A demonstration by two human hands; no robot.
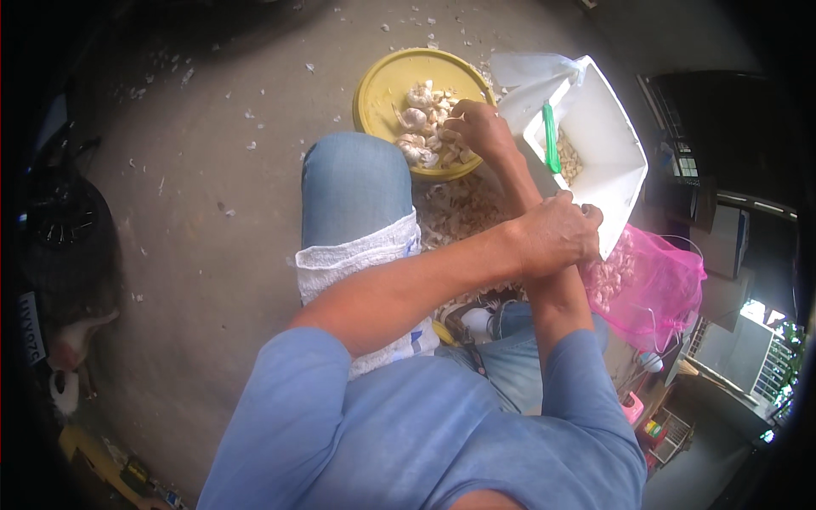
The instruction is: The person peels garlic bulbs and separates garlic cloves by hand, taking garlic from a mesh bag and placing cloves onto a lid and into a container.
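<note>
My forearms cross, the left over the right. My left hand (561, 231) is at the near corner of a white box (614, 140), its fingers curled down; whatever they hold is hidden. Farther off, my right hand (484, 129) reaches over the right side of a round yellow tray (378, 93), fingers bent together at the pile of garlic; I cannot make out what is between them. Whole garlic bulbs (414, 119) and loose cloves (448, 158) lie on the tray. Inside the box are peeled-looking pale cloves (569, 161), next to a green-handled tool (551, 140) at its inner edge.
A pink mesh bag (654, 285) of garlic stands right of my right forearm. Garlic skins (459, 212) cover the floor below the tray, with scraps scattered beyond. A white towel (357, 255) lies over my left leg. Clear plastic (531, 66) hangs at the box's far corner.
</note>
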